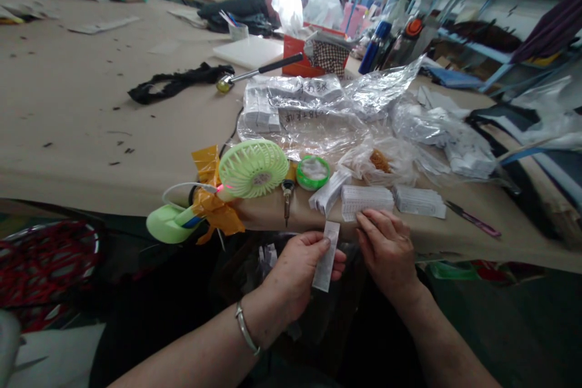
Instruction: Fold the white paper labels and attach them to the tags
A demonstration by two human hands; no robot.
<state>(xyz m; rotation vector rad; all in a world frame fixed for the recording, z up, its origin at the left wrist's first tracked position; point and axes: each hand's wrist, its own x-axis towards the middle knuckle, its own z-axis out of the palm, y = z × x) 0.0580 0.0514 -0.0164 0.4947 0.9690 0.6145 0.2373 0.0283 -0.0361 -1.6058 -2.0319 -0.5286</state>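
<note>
My left hand (300, 264) pinches a white printed label strip (326, 257) between thumb and fingers, just off the table's front edge. My right hand (386, 248) reaches to the front of a stack of white labels (366, 201), its fingertips touching the stack and its thumb apart below them. To the right lies another label stack (419, 202). A tilted bundle of labels (331, 191) rests left of the middle stack. Whether a single label is under the right fingertips cannot be made out.
A green fan (253, 170) is fixed at the table edge with orange tape (218, 212). Beside it are a soldering-iron-like tool (287, 197) and a green round tub (313, 173). Clear plastic bags (318, 127) lie behind. A purple-handled cutter (473, 218) lies right.
</note>
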